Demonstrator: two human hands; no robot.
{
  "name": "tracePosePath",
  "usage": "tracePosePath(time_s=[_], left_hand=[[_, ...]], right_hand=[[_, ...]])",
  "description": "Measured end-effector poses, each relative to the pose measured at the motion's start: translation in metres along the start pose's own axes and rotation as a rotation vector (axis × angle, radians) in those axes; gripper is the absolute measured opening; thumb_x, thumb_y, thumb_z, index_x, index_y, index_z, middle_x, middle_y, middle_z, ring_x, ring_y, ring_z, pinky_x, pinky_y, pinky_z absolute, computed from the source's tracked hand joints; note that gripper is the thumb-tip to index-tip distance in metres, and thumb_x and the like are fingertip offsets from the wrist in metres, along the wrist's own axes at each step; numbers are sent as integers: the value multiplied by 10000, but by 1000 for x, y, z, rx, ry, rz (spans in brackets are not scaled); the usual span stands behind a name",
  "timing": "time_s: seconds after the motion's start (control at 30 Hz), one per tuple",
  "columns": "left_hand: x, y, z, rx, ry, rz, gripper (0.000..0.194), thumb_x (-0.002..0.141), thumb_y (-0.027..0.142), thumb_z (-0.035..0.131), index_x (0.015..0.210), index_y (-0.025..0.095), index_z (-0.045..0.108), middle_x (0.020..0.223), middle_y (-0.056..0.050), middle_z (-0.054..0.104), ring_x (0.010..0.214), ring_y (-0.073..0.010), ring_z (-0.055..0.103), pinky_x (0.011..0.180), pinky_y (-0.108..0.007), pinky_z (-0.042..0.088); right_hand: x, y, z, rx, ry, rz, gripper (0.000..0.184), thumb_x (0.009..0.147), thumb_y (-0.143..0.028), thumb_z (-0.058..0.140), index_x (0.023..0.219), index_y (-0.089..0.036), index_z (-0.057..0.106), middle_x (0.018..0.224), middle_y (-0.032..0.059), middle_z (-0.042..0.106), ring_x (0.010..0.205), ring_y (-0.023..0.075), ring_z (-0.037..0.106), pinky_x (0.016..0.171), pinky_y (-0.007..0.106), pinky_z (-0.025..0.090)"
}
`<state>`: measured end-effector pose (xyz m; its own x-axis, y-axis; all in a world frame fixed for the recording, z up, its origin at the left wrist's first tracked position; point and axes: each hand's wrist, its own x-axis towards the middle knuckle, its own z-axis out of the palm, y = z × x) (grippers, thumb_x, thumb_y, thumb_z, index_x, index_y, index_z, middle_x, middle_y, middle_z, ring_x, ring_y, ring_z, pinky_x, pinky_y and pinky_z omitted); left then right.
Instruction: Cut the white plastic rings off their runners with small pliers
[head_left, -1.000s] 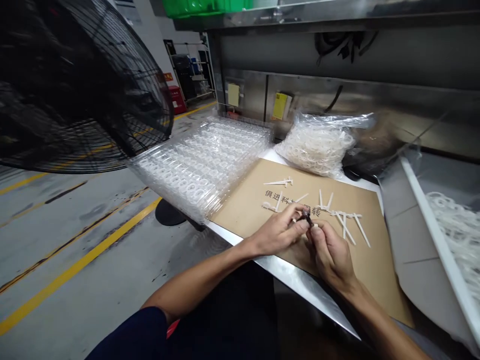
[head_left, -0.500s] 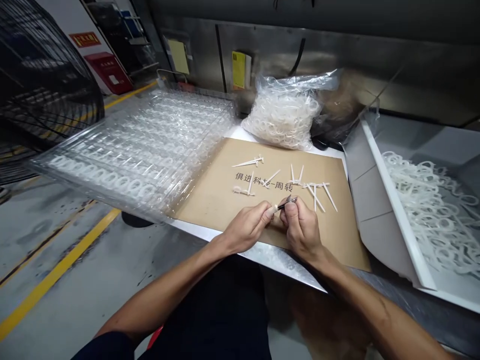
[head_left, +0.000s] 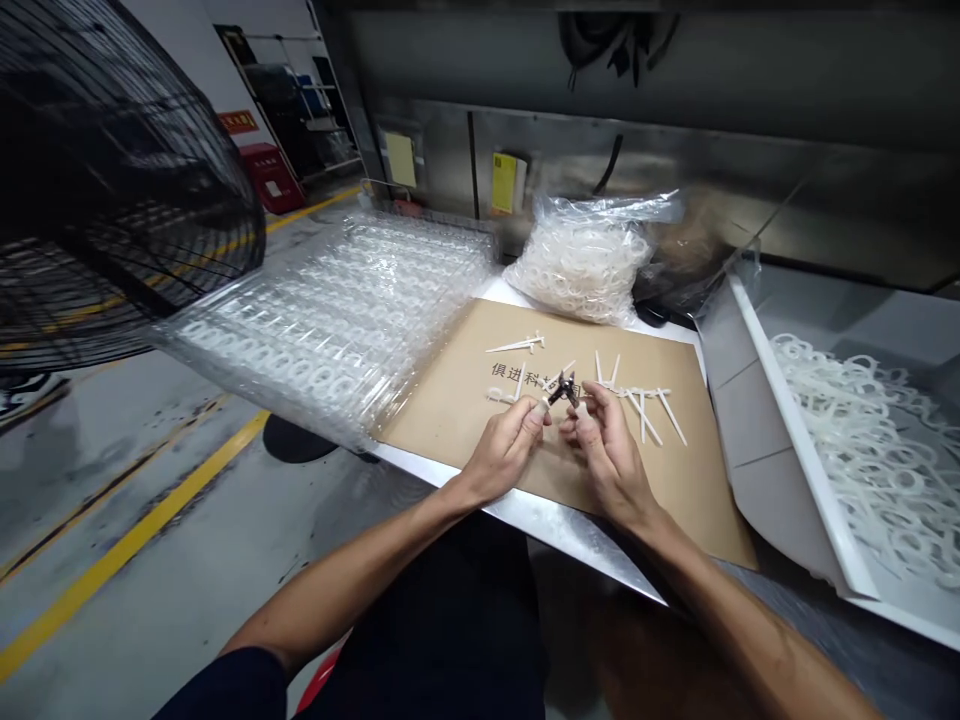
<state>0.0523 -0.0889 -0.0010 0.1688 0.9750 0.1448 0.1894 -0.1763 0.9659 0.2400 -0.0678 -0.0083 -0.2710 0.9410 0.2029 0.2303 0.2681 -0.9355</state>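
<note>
Head view puts the small dark tool just right of the frame's centre, over the cardboard sheet and between your fingertips. It lies to the upper right of your left hand and the upper left of your right hand; neither is clearly nearer. Its two limbs spread downward like an inverted V, so no single long axis stands out. It looks slim and glossy, its tips too small to make out. Your left hand pinches the left limb, fingers curled in; your right is half open, thumb beside the other limb, and you cannot tell whether it grips. Around them lie thin white pieces, with clear trays at left and a bin at right.
</note>
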Motion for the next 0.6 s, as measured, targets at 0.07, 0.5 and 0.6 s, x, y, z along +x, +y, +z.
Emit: tracePosePath(time_s=[0.07, 0.5, 0.6], left_hand=[[0, 4, 3, -28, 79, -2, 387, 1113, 529, 318, 1069, 194, 508, 718, 47, 448, 618, -118, 443, 623, -251, 388], [1, 33, 36, -555, -76, -50, 492, 1020, 624, 521, 1123, 153, 619, 883, -31, 566, 821, -154, 568, 798, -282, 480], [-4, 35, 17, -308, -143, -1, 446, 1052, 562, 491, 1167, 157, 638, 947, -63, 650, 858, -176, 622, 819, -297, 500]], right_hand=[[1, 4, -1, -10, 18, -3, 671, 1038, -590, 550, 1569, -220, 370, 1537, 188, 485, 1321, 310, 589, 1143, 513, 463], [-8, -7, -9, 222, -299, 110, 982, 898, -581, 763, 1677, -279, 248, 1530, 142, 517, 1385, 306, 563, 1155, 467, 484], [-7, -13, -4, 216, -284, 88, 948, 874, -517, 808, 1649, -273, 318, 1502, 142, 553, 1360, 303, 589, 1116, 446, 525]])
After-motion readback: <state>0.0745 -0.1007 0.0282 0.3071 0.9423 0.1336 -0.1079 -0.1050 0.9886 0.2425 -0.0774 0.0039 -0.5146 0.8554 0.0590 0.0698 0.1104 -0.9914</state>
